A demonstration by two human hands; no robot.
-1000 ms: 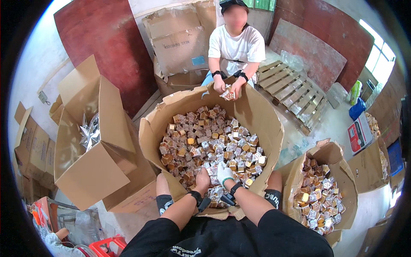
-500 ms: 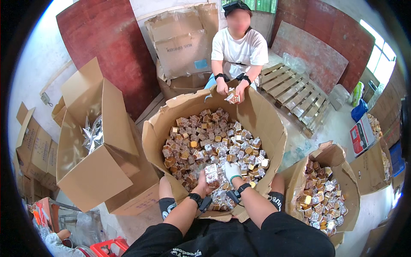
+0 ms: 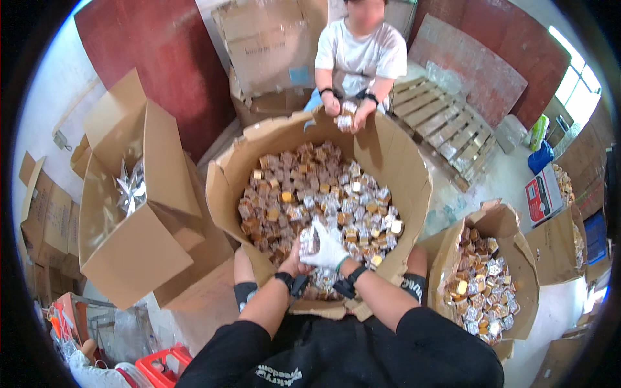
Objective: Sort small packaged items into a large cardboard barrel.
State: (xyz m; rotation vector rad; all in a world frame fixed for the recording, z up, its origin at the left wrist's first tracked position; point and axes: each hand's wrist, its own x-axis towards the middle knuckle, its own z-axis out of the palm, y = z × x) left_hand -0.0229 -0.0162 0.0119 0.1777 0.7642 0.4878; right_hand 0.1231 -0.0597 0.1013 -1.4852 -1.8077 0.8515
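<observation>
Over the near part of a big round-sided cardboard box (image 3: 394, 158), my bare left hand (image 3: 294, 262) holds a small shiny silver-and-brown block-shaped piece (image 3: 308, 242). My right hand (image 3: 327, 248), in a white glove, closes on the same piece from the right, with its fingers over the top. The piece's exact kind cannot be made out. Beneath both hands lies a heap of similar glittery brown, gold and silver pieces (image 3: 291, 178). Across the box, a person (image 3: 362, 52) in a white top holds a similar shiny piece (image 3: 348, 115) in both hands.
To my left stands an open carton (image 3: 139, 258) holding silver star shapes (image 3: 132, 187). A second box (image 3: 527, 284) of shiny pieces sits at my right. Behind it lies a wooden pallet (image 3: 440, 129). A red plastic stool (image 3: 165, 365) is at the lower left.
My gloved right hand has come up from the heap and moved left onto the piece in my left hand. The other person's hands have tilted their piece. The whole view has shifted slightly.
</observation>
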